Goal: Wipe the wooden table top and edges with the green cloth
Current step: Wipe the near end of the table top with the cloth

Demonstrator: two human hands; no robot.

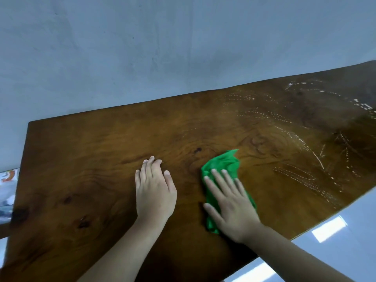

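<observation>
The wooden table top [85, 151] is dark brown with strong grain and fills most of the view. A crumpled green cloth [222, 163] lies near its middle. My right hand [230, 202] lies flat on the cloth's near half with the fingers spread, pressing it onto the wood. My left hand [154, 190] rests palm down on the bare wood just left of the cloth, fingers slightly apart, holding nothing. White wet streaks and droplet trails [305, 143] cover the right part of the table.
A pale grey-blue wall [162, 47] rises straight behind the table's far edge. Glossy light floor [329, 231] shows past the near right edge. A colourful printed object [8, 180] sits beyond the left edge.
</observation>
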